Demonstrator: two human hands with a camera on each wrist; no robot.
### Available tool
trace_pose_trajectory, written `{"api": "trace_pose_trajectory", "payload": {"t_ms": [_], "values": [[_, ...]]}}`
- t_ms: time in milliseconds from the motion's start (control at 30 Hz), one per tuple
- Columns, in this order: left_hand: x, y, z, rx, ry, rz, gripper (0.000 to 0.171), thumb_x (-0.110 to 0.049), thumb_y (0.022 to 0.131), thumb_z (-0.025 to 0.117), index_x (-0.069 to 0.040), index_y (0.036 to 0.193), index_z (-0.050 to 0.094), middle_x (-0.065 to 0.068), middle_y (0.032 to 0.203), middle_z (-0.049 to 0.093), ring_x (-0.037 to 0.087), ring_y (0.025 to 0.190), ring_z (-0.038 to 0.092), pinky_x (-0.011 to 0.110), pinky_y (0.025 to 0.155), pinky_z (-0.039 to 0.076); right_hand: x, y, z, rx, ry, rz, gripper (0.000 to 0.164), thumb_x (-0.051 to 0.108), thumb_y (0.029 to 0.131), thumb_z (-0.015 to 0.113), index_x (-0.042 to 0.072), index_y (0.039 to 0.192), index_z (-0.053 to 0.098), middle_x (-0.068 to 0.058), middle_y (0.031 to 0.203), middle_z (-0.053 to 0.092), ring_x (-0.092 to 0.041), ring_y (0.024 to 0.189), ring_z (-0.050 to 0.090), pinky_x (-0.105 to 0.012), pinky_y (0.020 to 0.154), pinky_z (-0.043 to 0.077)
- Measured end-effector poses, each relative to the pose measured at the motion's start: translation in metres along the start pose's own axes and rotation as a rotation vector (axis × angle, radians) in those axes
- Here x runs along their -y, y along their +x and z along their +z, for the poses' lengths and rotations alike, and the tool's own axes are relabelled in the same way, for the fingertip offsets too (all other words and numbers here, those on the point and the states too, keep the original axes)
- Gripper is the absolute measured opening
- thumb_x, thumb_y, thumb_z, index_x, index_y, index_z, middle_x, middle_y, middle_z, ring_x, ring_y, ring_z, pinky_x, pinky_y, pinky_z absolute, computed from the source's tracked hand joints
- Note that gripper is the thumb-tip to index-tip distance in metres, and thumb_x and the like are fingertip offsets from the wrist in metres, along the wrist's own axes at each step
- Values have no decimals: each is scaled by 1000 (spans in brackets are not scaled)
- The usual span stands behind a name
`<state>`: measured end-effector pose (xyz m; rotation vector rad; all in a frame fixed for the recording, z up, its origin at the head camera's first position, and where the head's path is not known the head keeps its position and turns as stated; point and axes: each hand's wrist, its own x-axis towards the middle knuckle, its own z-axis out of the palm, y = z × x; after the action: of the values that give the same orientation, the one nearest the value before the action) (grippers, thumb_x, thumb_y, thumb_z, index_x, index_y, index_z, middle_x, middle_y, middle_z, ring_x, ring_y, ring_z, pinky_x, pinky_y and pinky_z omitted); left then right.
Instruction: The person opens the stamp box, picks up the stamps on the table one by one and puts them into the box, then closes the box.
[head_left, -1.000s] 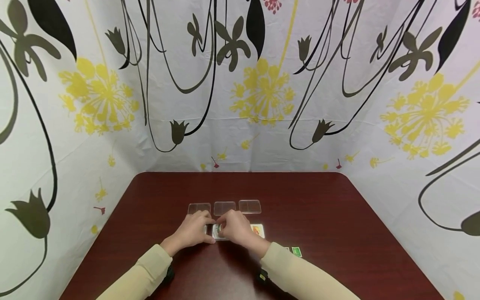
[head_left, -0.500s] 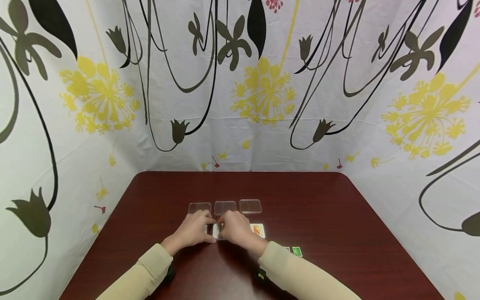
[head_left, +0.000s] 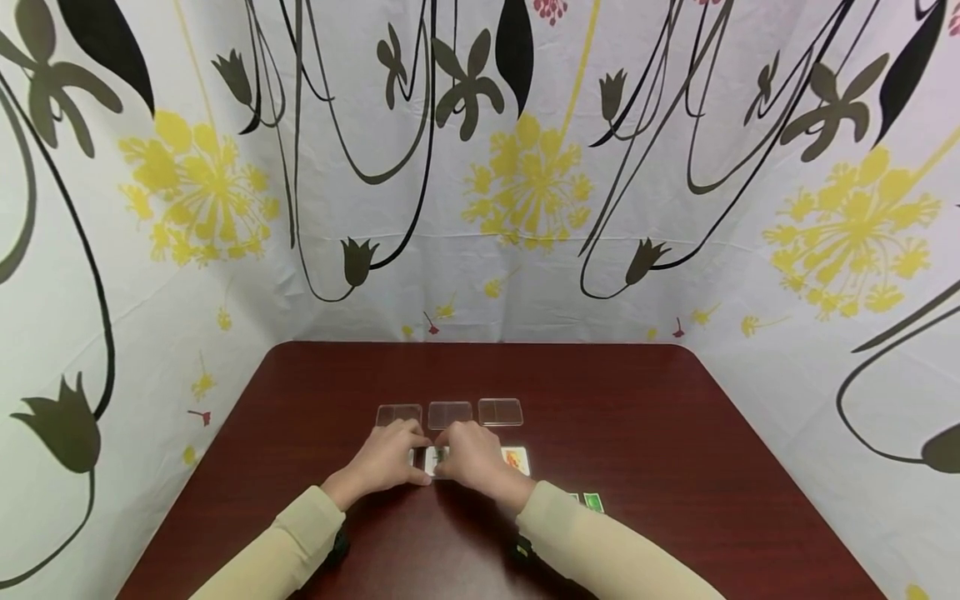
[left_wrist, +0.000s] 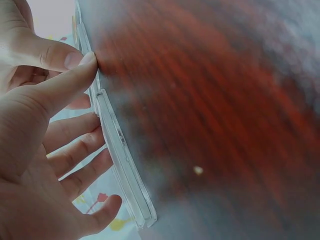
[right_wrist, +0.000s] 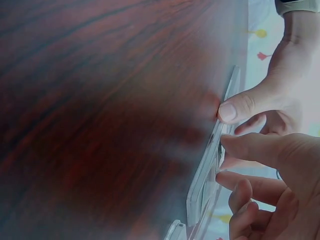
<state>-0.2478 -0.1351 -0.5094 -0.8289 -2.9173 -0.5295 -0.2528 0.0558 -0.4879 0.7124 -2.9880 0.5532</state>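
In the middle of the table, my left hand (head_left: 386,457) holds the left end of a thin clear plastic case (head_left: 431,463), its thumb at the near corner and its fingers at the far side. My right hand (head_left: 474,457) bends over the same case, covering most of it. A dark green printed patch shows beside its fingertips. In the right wrist view, the right thumb (right_wrist: 235,145) and index finger (right_wrist: 235,181) touch the case's face, slightly apart; I cannot tell if a small card is pinched there. The left wrist view shows the case (left_wrist: 125,160) edge-on.
Behind the hands lie three clear plastic lids (head_left: 450,414) in a row. A case with an orange picture (head_left: 516,458) lies right of the right hand. Small green-printed cards (head_left: 593,502) lie beyond the right sleeve. The dark red table (head_left: 637,417) meets a patterned curtain (head_left: 480,283).
Both hands stay in place. The right fingertips shift slightly over the case, and the green patch beside them shows a little differently.
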Motion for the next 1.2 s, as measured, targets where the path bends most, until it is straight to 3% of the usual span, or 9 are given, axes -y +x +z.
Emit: {"api": "trace_pose_trajectory", "payload": {"t_ms": [300, 633, 800, 1000, 1200], "values": [[0, 0, -1, 11, 9, -13, 55, -47, 76, 87, -13, 117, 77, -4, 106, 59, 17, 94, 54, 49, 80, 44, -2, -1, -3, 9, 3, -8, 27, 24, 73, 87, 18, 99, 82, 4, 98, 75, -14, 79, 66, -37, 57, 50], [0, 1, 0, 5, 17, -12, 54, -47, 75, 88, -14, 116, 77, -4, 105, 60, 18, 93, 54, 50, 80, 45, -5, -1, -1, -2, -2, -9, 27, 25, 72, 87, 20, 98, 82, 4, 97, 76, -11, 70, 61, -34, 52, 47], [0, 2, 1, -1, 21, -5, 54, -48, 74, 88, -14, 115, 78, -4, 105, 59, 18, 93, 54, 50, 81, 45, -7, -1, -3, -36, -7, -20, 25, 23, 69, 87, 24, 93, 82, 6, 88, 75, -11, 64, 59, -34, 47, 43], [-2, 2, 0, 2, 30, -1, 54, -47, 73, 89, -14, 115, 78, -3, 104, 59, 19, 94, 55, 50, 80, 45, -7, -3, -15, -38, 1, -35, 27, 23, 73, 86, 22, 100, 82, 7, 89, 74, -9, 59, 55, -32, 44, 42], [-1, 3, -4, 30, -17, -28, 62, -44, 74, 89, -7, 121, 74, 3, 109, 61, 22, 98, 57, 48, 83, 46, -8, -8, -30, -32, -8, -69, 33, 21, 72, 85, 22, 105, 81, 7, 87, 73, -9, 56, 52, -30, 45, 41]]}}
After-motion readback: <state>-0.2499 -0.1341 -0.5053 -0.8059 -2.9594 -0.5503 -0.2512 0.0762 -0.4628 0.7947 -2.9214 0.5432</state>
